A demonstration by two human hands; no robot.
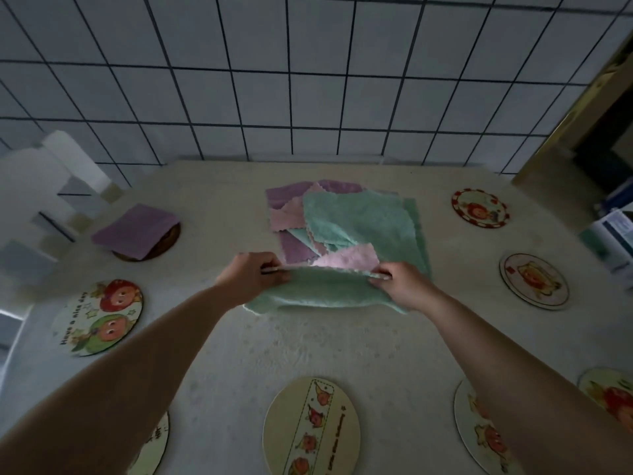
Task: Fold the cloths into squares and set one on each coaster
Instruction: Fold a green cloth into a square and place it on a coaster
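Observation:
A mint-green cloth (325,291) lies doubled over at the table's middle. My left hand (251,277) pinches its upper left corner and my right hand (399,284) pinches its upper right corner. Behind it is a loose pile of cloths (356,222) in green, pink and purple. A folded purple cloth (135,229) sits on a dark coaster (169,243) at the far left. Several round picture coasters lie bare around the table: one at the left (99,317), one at the near middle (311,430), one at the far right (479,208) and one at the right (534,281).
A tiled wall (308,80) stands behind the table. White boxes (51,186) are at the far left and a container (613,234) at the right edge. More coasters sit at the near left (152,447) and near right (476,430).

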